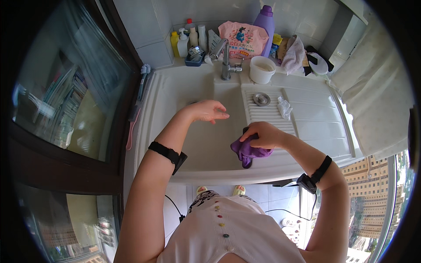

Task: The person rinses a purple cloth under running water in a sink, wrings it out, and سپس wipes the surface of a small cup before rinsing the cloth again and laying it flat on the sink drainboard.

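My left hand [210, 111] hangs over the basin of a white laundry sink [197, 144], its fingers apart and nothing in them. To the right, my right hand [263, 135] grips a bunched purple cloth [251, 152] at the edge between the basin and the ribbed washboard [253, 113]. Part of the cloth droops over the basin side. A round metal drain strainer [261, 99] and a crumpled white piece [284, 107], tissue or thin cloth, lie on the washboard beyond that hand. Behind the basin stands a chrome faucet [226, 62]; whether water runs cannot be told.
Along the back ledge stand several bottles [193, 36], a pink detergent bag [243, 39], a purple detergent bottle [265, 23], a white tub [262, 70] and a draped cloth [293, 55]. Brushes [132, 126] rest by the left rim. A curtain [375, 82] hangs at the right.
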A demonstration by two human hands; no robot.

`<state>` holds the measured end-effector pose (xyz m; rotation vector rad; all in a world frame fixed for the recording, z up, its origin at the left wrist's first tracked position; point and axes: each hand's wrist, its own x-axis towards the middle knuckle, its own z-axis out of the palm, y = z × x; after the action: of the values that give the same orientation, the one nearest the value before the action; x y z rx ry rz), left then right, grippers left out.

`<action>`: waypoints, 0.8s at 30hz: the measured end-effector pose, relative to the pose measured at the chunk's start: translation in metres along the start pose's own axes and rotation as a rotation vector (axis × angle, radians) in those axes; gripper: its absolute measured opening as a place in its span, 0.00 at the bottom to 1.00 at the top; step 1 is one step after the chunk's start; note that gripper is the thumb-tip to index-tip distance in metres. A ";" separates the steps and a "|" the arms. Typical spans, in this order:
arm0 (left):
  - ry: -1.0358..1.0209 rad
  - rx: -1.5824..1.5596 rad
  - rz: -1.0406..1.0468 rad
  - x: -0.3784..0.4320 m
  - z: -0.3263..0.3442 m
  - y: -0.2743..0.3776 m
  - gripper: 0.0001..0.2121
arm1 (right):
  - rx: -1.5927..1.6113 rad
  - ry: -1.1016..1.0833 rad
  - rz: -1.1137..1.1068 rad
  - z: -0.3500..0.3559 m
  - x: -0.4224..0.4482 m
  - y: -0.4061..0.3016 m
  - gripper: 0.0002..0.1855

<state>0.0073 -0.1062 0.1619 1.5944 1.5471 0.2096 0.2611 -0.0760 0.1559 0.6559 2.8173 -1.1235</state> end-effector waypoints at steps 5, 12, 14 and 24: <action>0.037 -0.672 0.224 0.008 -0.008 -0.014 0.26 | 0.430 0.158 -0.017 -0.063 0.069 -0.017 0.20; 0.514 -0.636 0.189 0.051 -0.045 -0.036 0.14 | 0.213 0.282 0.204 -0.081 0.161 0.061 0.27; 0.566 -0.614 0.202 0.061 -0.048 -0.057 0.16 | -0.258 0.285 0.348 -0.086 0.171 0.047 0.24; 0.416 -0.369 -0.077 0.105 -0.031 -0.115 0.17 | -1.104 0.286 0.571 -0.091 0.229 0.136 0.25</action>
<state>-0.0748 -0.0188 0.0572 1.2453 1.7529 0.7782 0.1171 0.1575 0.0916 1.3308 2.5495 0.6217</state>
